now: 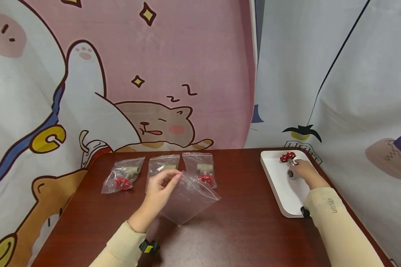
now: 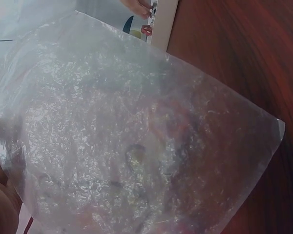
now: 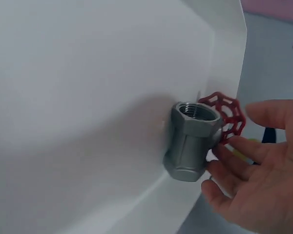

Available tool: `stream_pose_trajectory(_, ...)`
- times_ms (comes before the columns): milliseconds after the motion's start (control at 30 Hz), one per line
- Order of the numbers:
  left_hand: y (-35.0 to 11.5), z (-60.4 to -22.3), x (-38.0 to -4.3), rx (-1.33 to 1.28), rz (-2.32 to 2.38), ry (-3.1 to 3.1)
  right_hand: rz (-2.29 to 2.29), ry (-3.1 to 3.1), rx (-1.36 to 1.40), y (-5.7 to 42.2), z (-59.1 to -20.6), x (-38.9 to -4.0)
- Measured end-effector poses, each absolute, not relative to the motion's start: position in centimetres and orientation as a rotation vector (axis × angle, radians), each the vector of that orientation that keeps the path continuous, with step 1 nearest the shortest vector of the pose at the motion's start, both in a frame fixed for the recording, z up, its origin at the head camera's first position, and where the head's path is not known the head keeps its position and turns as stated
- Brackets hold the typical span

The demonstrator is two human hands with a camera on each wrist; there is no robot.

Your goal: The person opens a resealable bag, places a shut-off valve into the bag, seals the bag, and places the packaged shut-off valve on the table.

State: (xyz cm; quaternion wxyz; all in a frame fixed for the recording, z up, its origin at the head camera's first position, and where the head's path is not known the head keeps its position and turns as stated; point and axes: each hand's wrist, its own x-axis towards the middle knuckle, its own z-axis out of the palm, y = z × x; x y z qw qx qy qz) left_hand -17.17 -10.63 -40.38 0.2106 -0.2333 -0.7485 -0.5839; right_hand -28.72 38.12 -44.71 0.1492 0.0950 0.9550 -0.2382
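My left hand (image 1: 159,189) pinches the upper edge of a clear zip bag (image 1: 190,202) between thumb and fingers. That bag hangs over the table with nothing visible inside, and its film (image 2: 112,122) fills most of the left wrist view. My right hand (image 1: 305,171) reaches into a white tray (image 1: 270,178). Beside it is a metal gate valve (image 3: 190,141) with a red handwheel (image 3: 227,114). In the right wrist view, the fingers of the right hand (image 3: 263,170) are at the valve's side by the wheel, while the thumb stands apart from it.
Several bagged valves lie along the table's far edge: a left bag (image 1: 108,183), a middle bag (image 1: 155,163) partly behind my left hand, and a right bag (image 1: 190,159). The dark red-brown table (image 1: 240,222) meets printed curtains behind and at the sides.
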Motion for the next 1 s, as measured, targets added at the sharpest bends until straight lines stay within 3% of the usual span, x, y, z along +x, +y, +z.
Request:
stream_pose_trajectory(167, -10.9, -41.5, -17.9, -0.648, -1.655, -2.079, -0.958, 2.593, 0.428, 38.8, -45.4, -29.0)
stream_pose_trajectory(367, -10.9, -41.6, -18.0, -0.644, -1.666, -2.077, -0.955, 2.595, 0.437, 39.2, -46.0, -29.4)
stream_pose_trajectory(667, -10.9, -41.8, -17.9, -0.656, -1.648, -2.082, -1.185, 2.285, 0.781, 38.9, -46.1, -30.2)
stream_pose_trajectory(1000, -10.5, -41.4, -17.5, -0.616, -1.602, -2.108, -1.314, 2.236, 0.705, 39.7, -47.4, -29.6)
